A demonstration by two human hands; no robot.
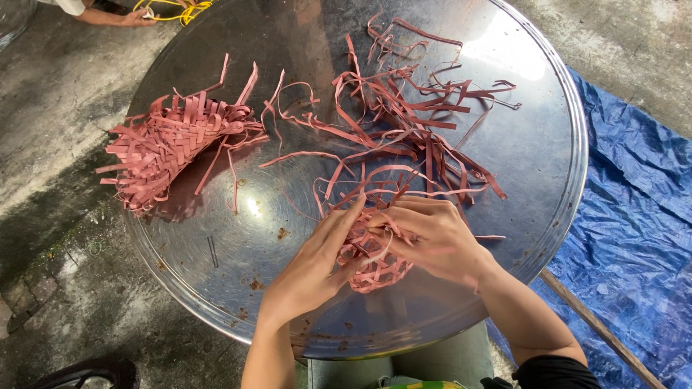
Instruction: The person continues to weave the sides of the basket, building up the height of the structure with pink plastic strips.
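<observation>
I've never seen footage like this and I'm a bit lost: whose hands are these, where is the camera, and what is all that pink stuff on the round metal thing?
There is no machine here. The single picture comes from a camera worn on a person's head, looking down at that person's own two bare hands. The left hand and the right hand both grip a small, partly woven bundle of pink strips, fingers closed around it. It rests on a round shiny metal tray. On the tray also lie a loose tangle of pink strips and, farther left, a larger woven pink piece. A blue tarp lies on the ground at the right. At the top edge, another person's hand touches yellow strips.
</observation>
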